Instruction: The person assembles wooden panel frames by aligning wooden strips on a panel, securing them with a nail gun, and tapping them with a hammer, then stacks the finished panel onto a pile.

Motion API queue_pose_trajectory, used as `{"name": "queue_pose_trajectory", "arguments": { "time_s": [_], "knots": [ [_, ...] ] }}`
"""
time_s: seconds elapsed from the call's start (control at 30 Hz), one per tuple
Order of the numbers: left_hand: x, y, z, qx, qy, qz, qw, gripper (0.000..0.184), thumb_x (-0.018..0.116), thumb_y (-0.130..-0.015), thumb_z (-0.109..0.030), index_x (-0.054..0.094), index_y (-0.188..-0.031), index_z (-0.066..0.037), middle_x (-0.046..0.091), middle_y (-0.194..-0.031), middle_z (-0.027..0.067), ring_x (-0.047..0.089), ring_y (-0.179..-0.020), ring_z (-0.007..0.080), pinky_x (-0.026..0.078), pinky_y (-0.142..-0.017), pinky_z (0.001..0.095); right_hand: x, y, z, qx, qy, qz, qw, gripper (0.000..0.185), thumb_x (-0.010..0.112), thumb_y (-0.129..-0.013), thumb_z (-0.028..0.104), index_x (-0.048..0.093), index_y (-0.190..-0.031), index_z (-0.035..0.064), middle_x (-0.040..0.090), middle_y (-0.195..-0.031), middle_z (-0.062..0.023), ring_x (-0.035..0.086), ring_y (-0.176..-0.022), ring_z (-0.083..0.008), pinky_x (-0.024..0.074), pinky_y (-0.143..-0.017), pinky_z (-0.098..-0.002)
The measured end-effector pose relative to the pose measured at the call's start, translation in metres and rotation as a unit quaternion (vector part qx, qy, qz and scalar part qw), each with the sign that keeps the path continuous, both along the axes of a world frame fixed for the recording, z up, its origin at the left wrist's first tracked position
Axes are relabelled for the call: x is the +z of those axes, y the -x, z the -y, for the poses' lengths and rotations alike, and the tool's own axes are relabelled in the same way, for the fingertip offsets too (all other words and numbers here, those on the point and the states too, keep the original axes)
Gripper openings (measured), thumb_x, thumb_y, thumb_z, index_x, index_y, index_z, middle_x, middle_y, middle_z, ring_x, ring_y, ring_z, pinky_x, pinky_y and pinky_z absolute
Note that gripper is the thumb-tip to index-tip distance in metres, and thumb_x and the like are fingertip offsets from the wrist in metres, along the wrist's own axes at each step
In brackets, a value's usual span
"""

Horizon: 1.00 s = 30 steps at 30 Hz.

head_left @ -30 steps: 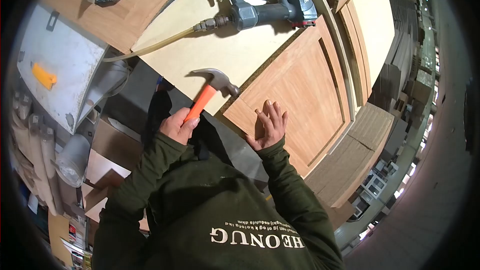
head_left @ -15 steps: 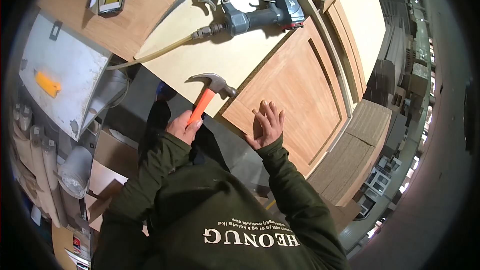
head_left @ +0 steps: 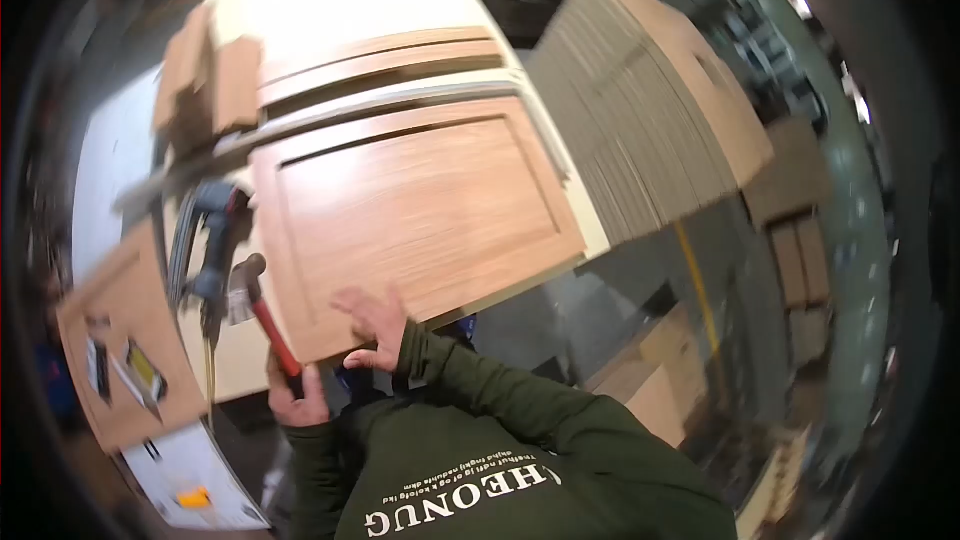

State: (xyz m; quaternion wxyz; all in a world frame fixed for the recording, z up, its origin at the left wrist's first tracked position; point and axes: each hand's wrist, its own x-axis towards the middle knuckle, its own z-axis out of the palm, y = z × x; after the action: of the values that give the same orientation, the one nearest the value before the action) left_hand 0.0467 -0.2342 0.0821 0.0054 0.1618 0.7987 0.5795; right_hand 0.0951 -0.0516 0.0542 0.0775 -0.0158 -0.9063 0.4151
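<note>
My left hand (head_left: 302,404) is closed around the red-orange handle of a claw hammer (head_left: 272,330). The hammer's metal head points away from me, over the left edge of a wooden panel door (head_left: 420,205). This panel has a recessed centre and dark grooves along its frame. At its near edge is my right hand (head_left: 378,328), fingers spread and holding nothing; blur hides whether the whole palm touches the wood. Left of the hammer head lies a pneumatic nail gun (head_left: 212,245) with a hose running toward me.
Another wooden panel (head_left: 130,320) at left carries an open box with yellow contents (head_left: 147,378). Below it, a yellow-orange object (head_left: 194,498) rests on a white board. Wood pieces (head_left: 235,85) lie beyond the panel door. A tall stack of brown sheets (head_left: 640,110) stands at right.
My view has swung right, so the bench appears rotated and blurred. The hammer stays in my left hand, its head still by the panel's left edge. My right hand remains at the panel, fingers spread.
</note>
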Motion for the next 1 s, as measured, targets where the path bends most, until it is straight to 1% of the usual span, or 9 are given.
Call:
{"name": "queue_pose_trajectory", "arguments": {
  "time_s": [0.03,0.1,0.13,0.17,0.3,0.5,0.73,0.8,1.0],
  "knots": [
    [0.003,-0.003,-0.036,-0.042,0.018,-0.126,0.991,0.045,0.055,-0.081,-0.008,0.045,-0.124,0.003,0.057,-0.085,0.0100,0.056,-0.073,0.0175,0.046,-0.067,0.0306,0.006,-0.011,-0.008,0.011,0.151,-0.008,0.988,0.082,0.056,-0.077,0.058,0.033,-0.134,0.0044,0.038,-0.135,-0.0179,0.037,-0.125,-0.0313,0.0257,-0.102,-0.0453],
    [0.036,-0.023,-0.106,-0.251,0.022,-0.075,0.965,0.045,0.058,-0.073,-0.007,0.050,-0.117,0.004,0.056,-0.103,0.0161,0.056,-0.085,0.0233,0.045,-0.079,0.0306,0.025,-0.040,-0.031,-0.012,0.470,-0.071,0.880,0.051,0.057,-0.088,0.026,0.039,-0.127,-0.0008,0.049,-0.123,-0.0129,0.048,-0.111,-0.0204,0.0387,-0.094,-0.0332],
    [0.021,-0.025,-0.140,-0.301,0.020,-0.224,0.927,0.047,0.061,-0.069,-0.009,0.054,-0.113,0.004,0.056,-0.100,0.0182,0.056,-0.086,0.0280,0.045,-0.079,0.0333,0.021,-0.053,-0.055,-0.128,0.556,-0.114,0.814,0.045,0.056,-0.088,0.023,0.041,-0.123,-0.0005,0.053,-0.109,-0.0096,0.051,-0.100,-0.0168,0.0418,-0.086,-0.0296],
    [0.032,-0.041,-0.178,-0.366,0.010,-0.174,0.914,0.045,0.061,-0.069,-0.012,0.056,-0.112,0.003,0.056,-0.098,0.0188,0.055,-0.086,0.0304,0.045,-0.080,0.0352,0.013,-0.068,-0.078,-0.235,0.633,-0.152,0.722,0.039,0.056,-0.088,0.019,0.043,-0.119,-0.0001,0.057,-0.095,-0.0063,0.054,-0.088,-0.0132,0.0449,-0.079,-0.0261],
    [-0.005,-0.080,-0.293,-0.465,0.123,-0.258,0.838,0.061,0.072,-0.068,-0.029,0.051,-0.120,-0.006,0.052,-0.104,0.0163,0.051,-0.094,0.0315,0.044,-0.077,0.0389,0.003,-0.176,-0.212,-0.528,0.551,-0.241,0.600,0.025,0.051,-0.088,0.018,0.049,-0.111,0.0074,0.045,-0.060,0.0034,0.041,-0.045,-0.0065,0.0355,-0.039,-0.0222],
    [-0.075,-0.073,-0.306,-0.456,0.321,-0.233,0.797,0.061,0.076,-0.062,-0.028,0.053,-0.115,-0.010,0.052,-0.108,0.0128,0.051,-0.096,0.0328,0.045,-0.078,0.0397,0.001,-0.318,-0.296,-0.542,0.434,-0.071,0.716,0.026,0.047,-0.089,0.016,0.045,-0.112,0.0038,0.046,-0.058,0.0011,0.039,-0.042,-0.0057,0.0346,-0.038,-0.0224],
    [-0.066,-0.058,-0.347,-0.433,0.256,-0.133,0.854,0.067,0.077,-0.063,-0.030,0.049,-0.118,-0.003,0.048,-0.110,0.0212,0.050,-0.099,0.0354,0.043,-0.084,0.0404,-0.025,-0.305,-0.297,-0.499,0.460,0.027,0.734,0.023,0.041,-0.092,0.022,0.049,-0.106,0.0044,0.052,-0.063,-0.0038,0.045,-0.044,-0.0075,0.0382,-0.043,-0.0209],
    [-0.082,-0.052,-0.396,-0.404,0.210,-0.248,0.855,0.062,0.068,-0.074,-0.027,0.043,-0.127,-0.005,0.044,-0.120,0.0242,0.046,-0.108,0.0387,0.041,-0.088,0.0423,-0.029,-0.290,-0.295,-0.510,0.474,0.020,0.717,0.026,0.040,-0.093,0.025,0.053,-0.097,0.0024,0.053,-0.060,-0.0040,0.049,-0.046,-0.0087,0.0402,-0.044,-0.0239],
    [-0.101,-0.069,-0.462,-0.309,0.450,-0.243,0.802,0.080,0.051,-0.076,-0.050,0.021,-0.141,-0.016,0.017,-0.146,0.0136,0.008,-0.136,0.0329,0.006,-0.104,0.0587,-0.058,-0.266,-0.290,-0.548,0.308,0.106,0.770,0.027,0.038,-0.094,0.027,0.051,-0.092,0.0034,0.045,-0.054,-0.0014,0.043,-0.042,-0.0087,0.0365,-0.041,-0.0228]
  ]
}}
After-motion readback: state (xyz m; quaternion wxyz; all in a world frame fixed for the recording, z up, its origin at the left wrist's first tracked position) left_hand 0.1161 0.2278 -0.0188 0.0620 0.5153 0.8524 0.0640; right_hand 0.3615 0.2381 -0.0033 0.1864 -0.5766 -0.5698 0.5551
